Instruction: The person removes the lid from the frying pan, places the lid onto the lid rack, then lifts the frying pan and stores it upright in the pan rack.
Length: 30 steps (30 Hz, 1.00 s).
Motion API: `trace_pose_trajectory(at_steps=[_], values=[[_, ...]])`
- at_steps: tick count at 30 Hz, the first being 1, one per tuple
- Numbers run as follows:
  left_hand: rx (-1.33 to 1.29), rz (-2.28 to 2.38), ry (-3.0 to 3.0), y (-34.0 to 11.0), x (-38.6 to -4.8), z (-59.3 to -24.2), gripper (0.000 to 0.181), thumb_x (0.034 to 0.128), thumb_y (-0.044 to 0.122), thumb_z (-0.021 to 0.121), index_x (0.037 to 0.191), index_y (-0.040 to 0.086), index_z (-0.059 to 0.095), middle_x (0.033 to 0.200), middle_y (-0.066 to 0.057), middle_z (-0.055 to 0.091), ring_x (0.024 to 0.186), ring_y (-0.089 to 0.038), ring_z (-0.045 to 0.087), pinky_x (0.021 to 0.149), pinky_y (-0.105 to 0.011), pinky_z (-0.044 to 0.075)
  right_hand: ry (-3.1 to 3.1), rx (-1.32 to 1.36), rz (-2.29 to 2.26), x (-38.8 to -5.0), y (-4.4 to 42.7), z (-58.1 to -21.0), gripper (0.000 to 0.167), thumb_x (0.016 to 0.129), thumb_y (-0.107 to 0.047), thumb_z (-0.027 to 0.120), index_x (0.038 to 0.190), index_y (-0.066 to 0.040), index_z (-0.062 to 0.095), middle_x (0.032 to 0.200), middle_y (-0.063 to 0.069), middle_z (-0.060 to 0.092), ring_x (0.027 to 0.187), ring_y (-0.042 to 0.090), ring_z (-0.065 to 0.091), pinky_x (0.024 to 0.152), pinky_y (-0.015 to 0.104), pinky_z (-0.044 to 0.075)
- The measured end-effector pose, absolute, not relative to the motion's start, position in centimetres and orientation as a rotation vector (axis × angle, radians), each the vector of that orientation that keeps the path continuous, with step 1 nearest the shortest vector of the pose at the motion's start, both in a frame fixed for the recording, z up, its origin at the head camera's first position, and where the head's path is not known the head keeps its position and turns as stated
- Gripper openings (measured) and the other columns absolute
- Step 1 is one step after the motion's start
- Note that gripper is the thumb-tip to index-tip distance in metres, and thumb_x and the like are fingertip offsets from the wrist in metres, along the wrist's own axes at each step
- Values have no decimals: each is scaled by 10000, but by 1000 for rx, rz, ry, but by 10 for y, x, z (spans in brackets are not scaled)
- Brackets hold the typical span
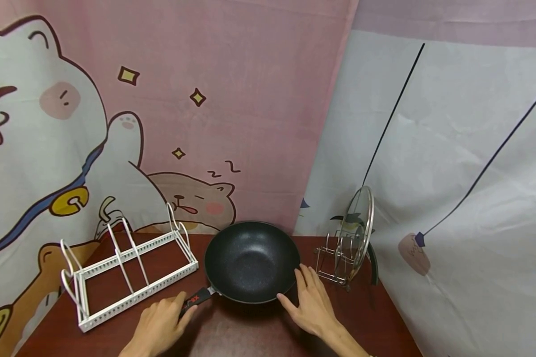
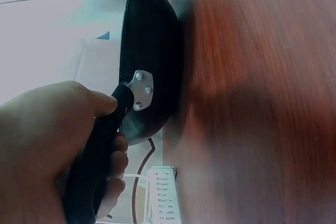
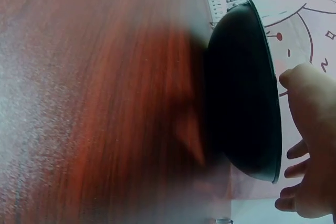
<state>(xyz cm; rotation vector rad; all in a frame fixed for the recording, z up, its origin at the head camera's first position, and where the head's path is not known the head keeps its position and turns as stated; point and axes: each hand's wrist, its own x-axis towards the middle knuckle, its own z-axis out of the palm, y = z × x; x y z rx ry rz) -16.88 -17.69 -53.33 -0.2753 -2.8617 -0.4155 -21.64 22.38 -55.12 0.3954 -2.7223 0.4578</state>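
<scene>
A dark wok point(image 1: 252, 263) with a speckled inside stands upright on the table, its handle pointing to the near left. My left hand point(image 1: 158, 322) grips the black handle point(image 2: 100, 150), thumb along the top and fingers curled beneath. Beside the wok's right rim is my right hand point(image 1: 312, 305), with its fingers spread and extended. In the right wrist view, the right thumb lies close to the rim of the wok point(image 3: 244, 93); whether it touches cannot be told.
A white rack point(image 1: 138, 296) with upright dividers stands on the left of the reddish-brown table point(image 1: 232, 332). To the right, a metal wire rack point(image 1: 328, 272) holds upright glass lids point(image 1: 369, 223). A cartoon-printed curtain point(image 1: 250, 99) hangs behind.
</scene>
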Motion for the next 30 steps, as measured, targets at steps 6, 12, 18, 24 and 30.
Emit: trace_pose_trajectory(at_steps=[6, 12, 18, 24, 30], values=[[-273, -409, -2877, -174, -168, -533, 278, 1030, 435, 826, 1050, 204, 671, 709, 116, 595, 564, -113, 491, 506, -352, 377, -2704, 394, 460, -215, 224, -556, 847, 1030, -593, 760, 1502, 96, 616, 1609, 319, 583, 1532, 536, 551, 1244, 664, 481], [-277, -428, -2887, -173, -167, -532, 284, 1028, 438, 824, 1039, 199, 673, 710, 95, 598, 571, -125, 502, 511, -362, 385, -2715, 399, 539, -217, 226, -558, 867, 1046, -575, 754, 1546, 110, 575, 1658, 328, 534, 1534, 524, 554, 1235, 678, 483], [-265, -510, -2929, -172, -166, -529, 297, 1025, 456, 823, 979, 224, 643, 689, 90, 521, 587, -119, 465, 522, -351, 373, -2767, 386, 629, -220, 229, -558, 904, 1064, -612, 715, 1595, 97, 532, 1721, 310, 471, 1557, 542, 525, 1231, 699, 476], [-262, -565, -2941, -170, -164, -528, 308, 1010, 456, 840, 944, 244, 626, 683, 107, 490, 597, -104, 447, 535, -330, 354, -2798, 390, 721, -224, 232, -558, 916, 1072, -614, 706, 1628, 85, 499, 1773, 288, 410, 1589, 548, 486, 1233, 702, 475], [-275, -633, -2939, -169, -163, -526, 320, 982, 453, 868, 929, 257, 621, 680, 113, 474, 595, -94, 437, 531, -312, 337, -2828, 387, 822, -229, 236, -557, 945, 1072, -619, 707, 1668, 68, 451, 1814, 263, 349, 1644, 517, 426, 1254, 697, 456]])
